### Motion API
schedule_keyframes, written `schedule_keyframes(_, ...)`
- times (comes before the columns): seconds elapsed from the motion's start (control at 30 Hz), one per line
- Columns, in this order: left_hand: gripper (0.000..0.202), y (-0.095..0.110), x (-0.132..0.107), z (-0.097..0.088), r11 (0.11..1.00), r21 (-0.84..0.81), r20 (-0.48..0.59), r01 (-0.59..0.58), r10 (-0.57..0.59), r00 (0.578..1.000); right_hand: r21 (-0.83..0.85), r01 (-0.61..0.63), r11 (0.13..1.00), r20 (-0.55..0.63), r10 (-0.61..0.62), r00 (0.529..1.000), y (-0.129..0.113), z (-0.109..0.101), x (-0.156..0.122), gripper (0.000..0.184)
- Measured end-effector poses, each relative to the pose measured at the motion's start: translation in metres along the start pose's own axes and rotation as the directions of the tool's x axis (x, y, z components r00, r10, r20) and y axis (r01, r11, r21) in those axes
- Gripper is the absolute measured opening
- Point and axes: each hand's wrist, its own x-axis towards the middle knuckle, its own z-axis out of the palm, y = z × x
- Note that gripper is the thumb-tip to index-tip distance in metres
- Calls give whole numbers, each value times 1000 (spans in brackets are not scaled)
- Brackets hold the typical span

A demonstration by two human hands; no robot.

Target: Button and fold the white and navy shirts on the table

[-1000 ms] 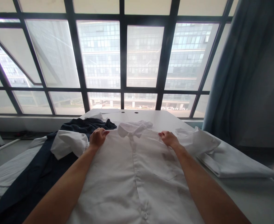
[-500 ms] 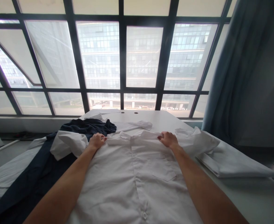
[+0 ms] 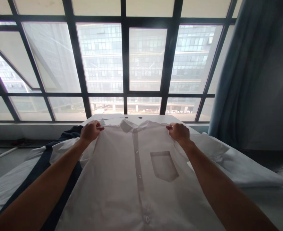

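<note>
A white button-up shirt with a chest pocket is stretched between my hands, its collar at the far end and its lower part towards me. My left hand is closed on the shirt's left shoulder. The opposite shoulder is pinched in my right hand. Light shines through the raised cloth, so the pocket and button strip look darker. The sleeves hang off to the sides, partly behind my arms.
Dark navy clothing and other white cloth lie on the left. A folded white cloth rests on the right of the white table. Beyond are large windows and a blue-grey curtain.
Both hands have lifted the shirt's shoulders and spread farther apart. The cloth has gone from lying wrinkled to being pulled taut, and its collar now stands higher.
</note>
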Motion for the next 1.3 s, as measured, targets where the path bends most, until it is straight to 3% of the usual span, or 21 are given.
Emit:
schedule_keyframes(0.1, 25, 19, 19, 2, 992, 126, -49, -6, 12, 999, -21, -65, 998, 74, 67, 995, -19, -4, 18, 36)
schedule_keyframes(0.2, 38, 48, 10, 22, 986, 167, -14, 17, -15, 1000, -28, -65, 997, 144, 69, 987, -42, 6, 10, 47)
schedule_keyframes(0.27, 38, 66, -13, 39, 992, 106, 148, -73, 57, 987, -11, 41, 999, 198, -38, 979, -53, 18, -11, 51)
schedule_keyframes(0.33, 41, 76, -47, 54, 985, 17, 360, -171, 154, 920, 33, 204, 978, 299, -205, 932, -57, 33, -38, 50)
schedule_keyframes(0.4, 49, 77, -82, 65, 974, -67, 511, -215, 219, 831, 91, 305, 948, 431, -313, 846, -53, 46, -64, 54)
schedule_keyframes(0.47, 59, 69, -109, 71, 965, -119, 584, -235, 259, 769, 115, 296, 948, 549, -309, 777, -43, 57, -83, 62)
schedule_keyframes(0.57, 68, 51, -127, 74, 963, -155, 620, -222, 270, 737, 122, 239, 963, 639, -260, 724, -26, 69, -94, 71)
schedule_keyframes(0.7, 72, 38, -121, 79, 964, -157, 640, -213, 263, 721, 132, 252, 959, 624, -278, 730, -15, 82, -94, 73)
schedule_keyframes(0.9, 71, 37, -109, 89, 966, -139, 643, -220, 257, 721, 82, 258, 963, 581, -257, 772, -22, 93, -89, 72)
schedule_keyframes(0.97, 69, 39, -111, 87, 965, -128, 633, -227, 256, 730, 59, 273, 960, 552, -259, 793, -26, 89, -90, 70)
schedule_keyframes(1.1, 59, 43, -120, 75, 960, -87, 593, -265, 264, 761, -72, 322, 944, 397, -269, 878, -30, 70, -108, 59)
schedule_keyframes(1.2, 49, 31, -124, 56, 959, -33, 490, -283, 262, 831, -59, 378, 924, 361, -333, 871, -23, 51, -133, 49)
schedule_keyframes(1.3, 41, 0, -118, 30, 989, 82, 340, -122, 87, 937, 19, 373, 928, 401, -349, 847, -4, 35, -156, 43)
